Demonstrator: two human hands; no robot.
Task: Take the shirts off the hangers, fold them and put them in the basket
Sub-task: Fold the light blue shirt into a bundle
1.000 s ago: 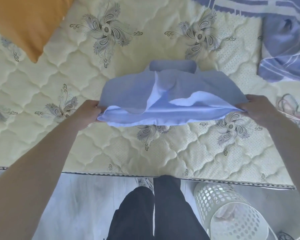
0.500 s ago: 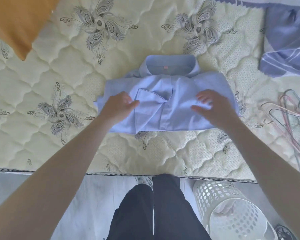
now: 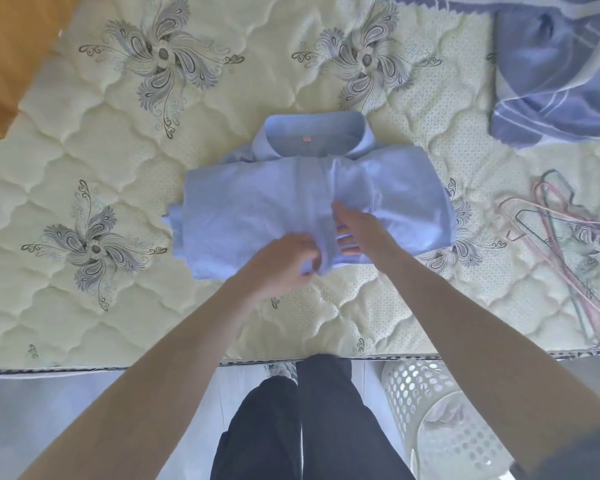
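A light blue shirt [image 3: 257,202] lies folded into a rectangle on the quilted mattress [image 3: 84,323], collar at the far side. My left hand [image 3: 278,261] pinches the cloth at the shirt's near edge, near the middle. Beside it my right hand [image 3: 357,230] has fingers tucked under a fold of the shirt, thumb on top. The white perforated basket [image 3: 440,410] stands on the floor at the lower right, below the mattress edge.
Several wire hangers [image 3: 568,244] lie in a heap on the mattress at the right. Blue striped cloth [image 3: 551,81] is bunched at the far right. An orange pillow [image 3: 11,46] fills the far left corner. My dark trouser legs [image 3: 309,427] stand against the bed.
I folded the shirt's lower half up over the collar end and laid it flat. Both hands then came together from the sides to the middle of the near edge.
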